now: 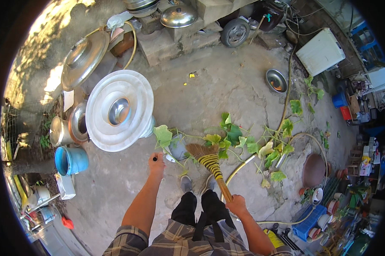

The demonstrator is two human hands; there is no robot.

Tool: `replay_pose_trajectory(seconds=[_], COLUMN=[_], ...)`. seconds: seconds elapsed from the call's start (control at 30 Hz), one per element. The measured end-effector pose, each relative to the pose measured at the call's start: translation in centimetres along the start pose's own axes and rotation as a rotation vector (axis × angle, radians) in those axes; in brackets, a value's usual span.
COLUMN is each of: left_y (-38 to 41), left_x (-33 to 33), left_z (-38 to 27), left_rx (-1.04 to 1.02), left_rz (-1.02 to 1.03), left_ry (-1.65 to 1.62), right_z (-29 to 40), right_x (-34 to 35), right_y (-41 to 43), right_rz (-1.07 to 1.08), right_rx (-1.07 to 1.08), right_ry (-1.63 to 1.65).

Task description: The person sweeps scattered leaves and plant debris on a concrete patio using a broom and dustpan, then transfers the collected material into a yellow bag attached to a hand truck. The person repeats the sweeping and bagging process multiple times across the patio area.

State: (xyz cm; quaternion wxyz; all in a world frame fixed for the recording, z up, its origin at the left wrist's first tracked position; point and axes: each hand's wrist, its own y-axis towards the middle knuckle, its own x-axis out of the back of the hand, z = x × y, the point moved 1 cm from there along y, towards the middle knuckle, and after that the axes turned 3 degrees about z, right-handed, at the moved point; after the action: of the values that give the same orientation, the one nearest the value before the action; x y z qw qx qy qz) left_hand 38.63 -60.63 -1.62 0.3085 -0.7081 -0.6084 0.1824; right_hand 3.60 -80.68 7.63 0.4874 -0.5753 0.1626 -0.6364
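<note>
My right hand [236,204] grips the wooden handle of a short straw broom [211,163] bound with yellow and black bands, its bristles pointing away from me. My left hand [157,164] is closed around an upright, dark-ended handle seen end-on. Just beyond that hand, on the ground, lies what looks like a dustpan [177,147], partly covered by a vine leaf. A leafy green vine [234,134] trails over the concrete from near the left hand, past the bristles, towards the right. My shoes [186,183] stand just short of it.
Left of me are a wide pale round lid with a metal bowl [119,111] on it, a blue bucket [71,160] and metal lids. A hose [240,168] curves across the ground at right. Further off are a metal basin [276,80], a wheel [235,32] and concrete steps [186,41].
</note>
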Motion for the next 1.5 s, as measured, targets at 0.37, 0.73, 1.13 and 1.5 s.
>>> replay_pose_trajectory(seconds=[0.37, 0.73, 1.13, 1.5], left_y=[-0.1, -4.5, -7.7, -4.2], left_x=[-0.7, -9.1, -6.4, -5.1], left_z=[0.7, 2.4, -2.0, 2.0], left_rx=[-0.238, -0.429, 0.269, 0.636], left_rz=[0.226, 0.327, 0.747, 0.351], left_ry=[0.318, 0.512, 0.115, -0.166], right_z=[-2.3, -0.3, -4.8, -12.9], right_x=[0.9, -10.4, -2.9, 6.0], right_y=[8.2, 5.7, -0.3, -6.7], right_rz=[-0.226, 0.330, 0.343, 0.365], right_rx=[-0.308, -0.540, -0.441, -0.400], right_ry=[0.972, 1.068, 0.777, 1.604])
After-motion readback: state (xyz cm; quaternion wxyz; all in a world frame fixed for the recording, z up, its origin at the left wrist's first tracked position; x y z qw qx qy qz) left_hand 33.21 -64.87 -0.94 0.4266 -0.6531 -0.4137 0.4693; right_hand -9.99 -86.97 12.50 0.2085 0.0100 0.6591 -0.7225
